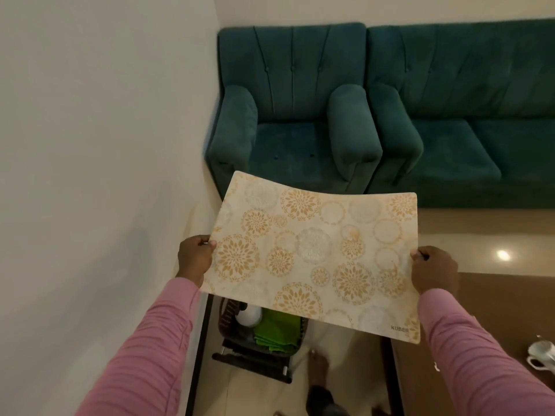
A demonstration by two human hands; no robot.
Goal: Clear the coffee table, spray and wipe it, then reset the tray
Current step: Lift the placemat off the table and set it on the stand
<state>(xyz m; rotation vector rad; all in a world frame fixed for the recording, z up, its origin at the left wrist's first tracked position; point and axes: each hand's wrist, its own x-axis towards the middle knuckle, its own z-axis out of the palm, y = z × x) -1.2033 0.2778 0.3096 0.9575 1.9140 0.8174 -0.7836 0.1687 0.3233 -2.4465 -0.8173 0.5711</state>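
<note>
Pink sleeves (156, 340) reach forward, and each hand pinches a short edge of the flower-patterned mat (315, 253), the left hand (195, 256) and the right hand (432, 271) both with thumb on top. It hangs in the air between them, over a dark basket (252, 360) holding a green cloth (277, 330), just off the counter (495, 295). Clearing looks only part done: a white cup (540, 355) sits on the counter, and spraying, wiping and resetting remain.

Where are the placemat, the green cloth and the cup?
placemat (312, 253), head view, middle of its patterned face.
green cloth (277, 330), head view, its folded top layer.
cup (542, 354), head view, its white side.
</note>
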